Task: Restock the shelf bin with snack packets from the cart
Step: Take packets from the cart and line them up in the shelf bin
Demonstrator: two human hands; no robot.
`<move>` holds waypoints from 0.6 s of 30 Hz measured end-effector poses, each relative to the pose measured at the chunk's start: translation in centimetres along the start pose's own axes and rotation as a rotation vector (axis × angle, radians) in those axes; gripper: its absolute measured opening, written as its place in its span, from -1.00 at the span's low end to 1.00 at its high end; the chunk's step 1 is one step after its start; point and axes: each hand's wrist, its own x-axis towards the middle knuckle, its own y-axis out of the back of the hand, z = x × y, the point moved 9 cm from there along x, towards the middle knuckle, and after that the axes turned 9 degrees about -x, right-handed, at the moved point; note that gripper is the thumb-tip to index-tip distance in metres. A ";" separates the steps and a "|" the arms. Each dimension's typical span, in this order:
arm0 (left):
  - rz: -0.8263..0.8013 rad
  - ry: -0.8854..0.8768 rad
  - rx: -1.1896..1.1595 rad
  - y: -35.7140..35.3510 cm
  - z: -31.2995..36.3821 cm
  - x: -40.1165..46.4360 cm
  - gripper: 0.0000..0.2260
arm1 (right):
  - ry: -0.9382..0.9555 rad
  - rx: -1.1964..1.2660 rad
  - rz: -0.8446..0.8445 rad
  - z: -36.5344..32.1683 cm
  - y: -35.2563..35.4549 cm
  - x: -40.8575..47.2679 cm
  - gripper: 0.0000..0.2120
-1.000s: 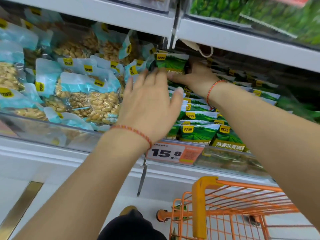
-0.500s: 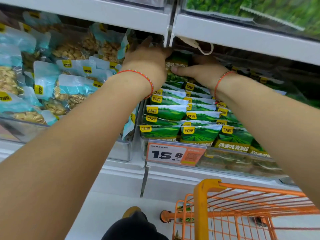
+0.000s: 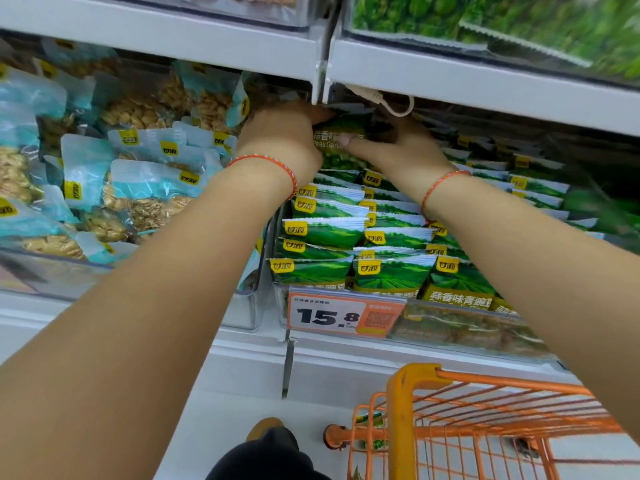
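Both arms are bare to the edge of view, with no sleeves. Each wrist carries a thin red-orange braided string bracelet: left bracelet (image 3: 273,165), right bracelet (image 3: 441,187). Dark clothing (image 3: 266,455) shows below.

A white shelf (image 3: 346,362) carried two clear bins side by side. The right-hand bin (image 3: 467,336) was packed with rows of green snack packets (image 3: 391,271) bearing yellow labels, and an orange price tag (image 3: 343,315) reading 15.8 hung on its front wall. The left-hand bin (image 3: 242,310) held pale blue packets (image 3: 149,188) with nuts showing through. A second white shelf (image 3: 485,88) ran above. On the floor (image 3: 221,427) below stood an orange wire cart (image 3: 485,427).
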 end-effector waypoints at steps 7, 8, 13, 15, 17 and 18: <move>0.021 -0.003 -0.020 0.1 0.0 -0.1 -0.43 | 0.008 -0.128 -0.039 0.2 -0.3 0.8 -0.33; 0.018 -0.004 -0.021 0.0 0.0 -0.1 -0.43 | 0.020 -0.136 -0.036 0.0 -0.3 0.7 -0.33; -0.014 0.043 -0.056 1.3 0.1 -1.0 -0.47 | -0.008 -0.233 0.025 -1.0 1.0 -1.1 -0.50; 0.035 0.034 -0.073 2.6 0.3 -2.5 -0.48 | -0.032 -0.268 0.081 -1.5 2.4 -2.8 -0.57; 0.071 -0.004 -0.136 3.5 0.5 -4.6 -0.49 | -0.017 -0.264 0.106 -2.1 3.4 -5.2 -0.57; 0.075 -0.029 -0.165 3.7 0.6 -5.7 -0.50 | -0.004 -0.254 0.092 -2.4 3.7 -6.7 -0.57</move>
